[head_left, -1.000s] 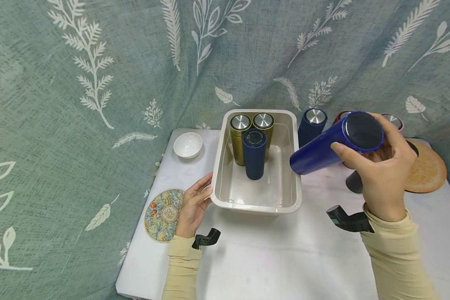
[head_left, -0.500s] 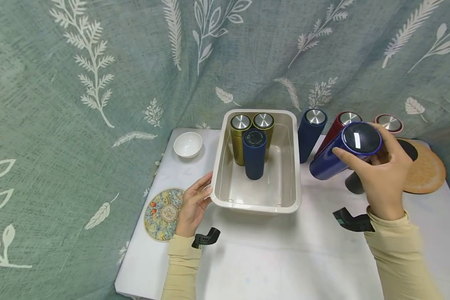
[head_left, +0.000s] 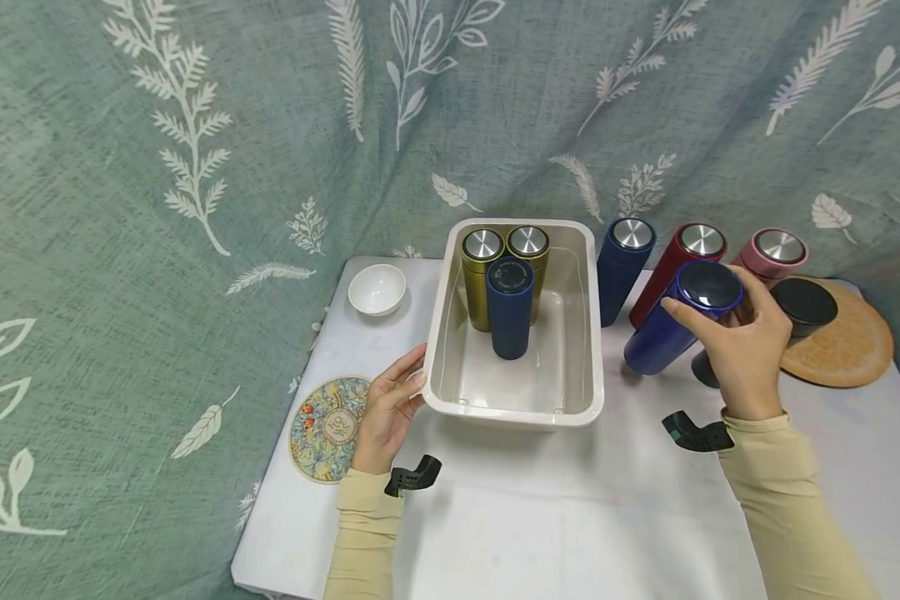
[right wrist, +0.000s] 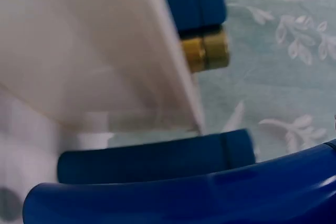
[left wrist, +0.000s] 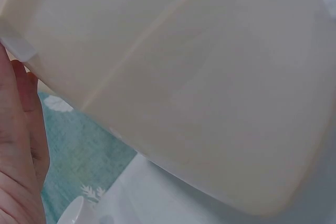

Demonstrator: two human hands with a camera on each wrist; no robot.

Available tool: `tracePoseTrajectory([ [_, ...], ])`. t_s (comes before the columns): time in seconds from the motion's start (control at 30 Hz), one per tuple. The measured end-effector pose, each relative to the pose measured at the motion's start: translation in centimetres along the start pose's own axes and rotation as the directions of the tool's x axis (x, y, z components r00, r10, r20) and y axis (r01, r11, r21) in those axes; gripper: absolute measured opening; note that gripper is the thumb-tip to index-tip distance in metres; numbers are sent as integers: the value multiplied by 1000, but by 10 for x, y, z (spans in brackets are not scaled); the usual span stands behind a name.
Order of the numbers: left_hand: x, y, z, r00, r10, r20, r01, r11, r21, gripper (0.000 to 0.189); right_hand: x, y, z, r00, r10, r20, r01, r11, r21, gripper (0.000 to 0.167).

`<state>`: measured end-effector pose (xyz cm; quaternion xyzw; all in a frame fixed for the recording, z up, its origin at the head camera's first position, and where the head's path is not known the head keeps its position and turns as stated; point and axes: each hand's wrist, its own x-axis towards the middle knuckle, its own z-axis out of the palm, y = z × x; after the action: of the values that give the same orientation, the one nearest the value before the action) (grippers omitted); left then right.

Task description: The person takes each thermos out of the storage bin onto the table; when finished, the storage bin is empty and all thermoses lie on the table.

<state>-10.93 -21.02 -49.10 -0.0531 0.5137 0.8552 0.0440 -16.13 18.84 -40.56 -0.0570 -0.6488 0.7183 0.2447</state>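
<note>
My right hand [head_left: 750, 350] grips a glossy blue thermos bottle [head_left: 651, 340] near its black-topped lid; I cannot tell whether its base touches the table. In the right wrist view the same thermos bottle [right wrist: 157, 203] crosses the bottom, with a matte navy bottle [right wrist: 152, 161] behind it. With fairly straight fingers, my left hand [head_left: 390, 412] touches the left side of a beige plastic bin [head_left: 513, 419], whose outer wall [left wrist: 199, 93] fills the left wrist view. Inside the bin stand two gold bottles [head_left: 477, 292] and a navy bottle [head_left: 510, 321].
Right of the bin stand a navy bottle [head_left: 621, 271], a red bottle [head_left: 667, 265], a pink bottle [head_left: 767, 260] and a black-lidded bottle [head_left: 802, 307], beside a round orange-patterned mat [head_left: 855, 342]. On the left are a white bowl [head_left: 377, 290] and a patterned round mat [head_left: 322, 433].
My right hand has lowered the blue thermos bottle away from the bin's right rim and turned it more upright, in front of the red bottle. The left hand and bin stay put.
</note>
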Motion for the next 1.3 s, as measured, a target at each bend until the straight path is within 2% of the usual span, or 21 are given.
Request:
tracePoseTrajectory([
  [0.2, 0, -1, 0, 1000, 0, 1, 0, 1000, 5, 52, 5, 22, -6, 997, 66, -49, -73, 986, -150, 62],
  [0.33, 0, -1, 0, 1000, -3, -2, 3, 1000, 5, 52, 6, 33, -9, 995, 78, -69, -89, 982, -168, 62],
  [0.53, 0, -1, 0, 1000, -8, 0, 8, 1000, 8, 53, 7, 42, -13, 996, 55, -77, -71, 972, -226, 63],
  [0.8, 1, -3, 1, 1000, -6, 10, 6, 1000, 3, 54, 8, 50, -17, 994, 58, -89, -77, 971, -227, 65],
  [1.07, 1, -2, 0, 1000, -9, 14, 9, 1000, 0, 55, 6, 54, -19, 996, 40, -75, -60, 959, -279, 64],
  [1.3, 1, -1, -1, 1000, -5, 11, 5, 1000, -8, 55, 6, 54, -21, 991, 121, -52, -131, 923, -361, 68],
])
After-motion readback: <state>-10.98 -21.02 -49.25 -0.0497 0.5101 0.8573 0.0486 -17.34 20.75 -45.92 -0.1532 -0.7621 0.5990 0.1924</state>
